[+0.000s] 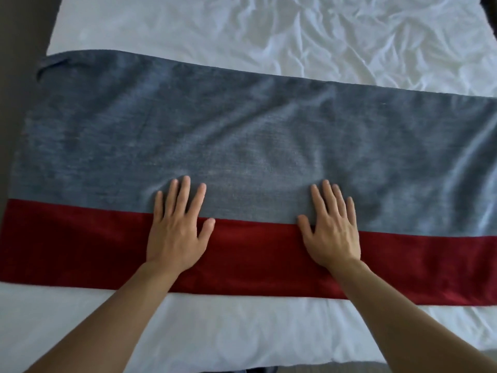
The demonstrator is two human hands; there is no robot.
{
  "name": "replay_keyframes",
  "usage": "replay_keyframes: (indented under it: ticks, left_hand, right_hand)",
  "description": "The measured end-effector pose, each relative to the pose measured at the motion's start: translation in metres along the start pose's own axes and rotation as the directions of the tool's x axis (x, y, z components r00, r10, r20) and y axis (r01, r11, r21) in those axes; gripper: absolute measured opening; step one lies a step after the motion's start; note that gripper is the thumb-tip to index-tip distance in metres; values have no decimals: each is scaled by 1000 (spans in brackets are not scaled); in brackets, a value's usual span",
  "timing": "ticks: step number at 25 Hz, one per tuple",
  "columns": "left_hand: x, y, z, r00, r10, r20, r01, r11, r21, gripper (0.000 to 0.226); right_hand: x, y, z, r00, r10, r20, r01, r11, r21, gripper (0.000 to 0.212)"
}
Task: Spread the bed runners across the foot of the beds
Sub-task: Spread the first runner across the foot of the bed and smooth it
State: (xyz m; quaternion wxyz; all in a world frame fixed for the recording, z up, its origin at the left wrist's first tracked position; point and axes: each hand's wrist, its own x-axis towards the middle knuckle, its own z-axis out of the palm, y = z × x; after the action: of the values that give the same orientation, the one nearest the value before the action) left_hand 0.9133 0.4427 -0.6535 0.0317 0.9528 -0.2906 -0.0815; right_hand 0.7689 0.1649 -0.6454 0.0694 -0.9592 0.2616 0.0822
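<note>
**bedguy:** White bed (269, 36), sheet all wrinkly up top, and the bed runner (242, 135) is laid across it, grey with a red band along the near edge.

**linen_fan:** Hands doing what?

**bedguy:** Both flat, fingers spread, gripping nothing. Left hand (176, 232) and right hand (332, 232) press palm-down on the runner, straddling the grey/red seam, well apart.
</note>
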Motion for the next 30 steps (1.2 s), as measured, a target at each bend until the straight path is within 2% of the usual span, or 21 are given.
replay_keyframes:
  ticks: [2, 4, 6, 9, 12, 16, 19, 23, 27, 30]
  left_hand:
    - [22, 26, -8, 997, 81, -21, -81, 996, -32, 68]
    - [58, 63, -15, 968, 248, -49, -250, 967, -41, 63]
    - [102, 88, -18, 943, 332, -23, -333, 942, -44, 59]
    - [153, 92, -7, 955, 288, 71, -288, 958, -13, 59]
    - [168, 82, 8, 962, 273, 25, -274, 959, 67, 62]
    - [178, 66, 10, 993, 100, -59, -100, 995, 13, 63]
    - [178, 41, 6, 998, 19, -52, -18, 1000, 10, 65]
    - [157, 26, -4, 998, 55, 33, -55, 998, 1, 68]
    - [106, 24, -40, 988, 64, 141, -39, 984, -175, 73]
    - [71, 27, -102, 980, 85, 182, -38, 967, -251, 71]
  right_hand:
    - [14, -17, -8, 999, -11, -42, 13, 999, 50, 67]
    - [43, -50, -15, 985, -138, -103, 149, 983, 107, 61]
    - [83, -71, -18, 966, -224, -130, 240, 963, 125, 58]
    - [131, -70, -11, 984, -167, -57, 172, 980, 100, 58]
    - [146, -45, 2, 988, -124, -91, 128, 991, 45, 66]
    - [143, -12, 4, 986, 90, -143, -78, 993, 85, 74]
    - [135, -5, 1, 981, 157, -116, -147, 985, 86, 74]
    - [127, -8, -16, 986, 155, -55, -146, 979, 144, 70]
    - [88, -35, -58, 981, 55, -185, -11, 973, 230, 45]
    - [48, -51, -109, 964, -57, -259, 128, 955, 267, 33]
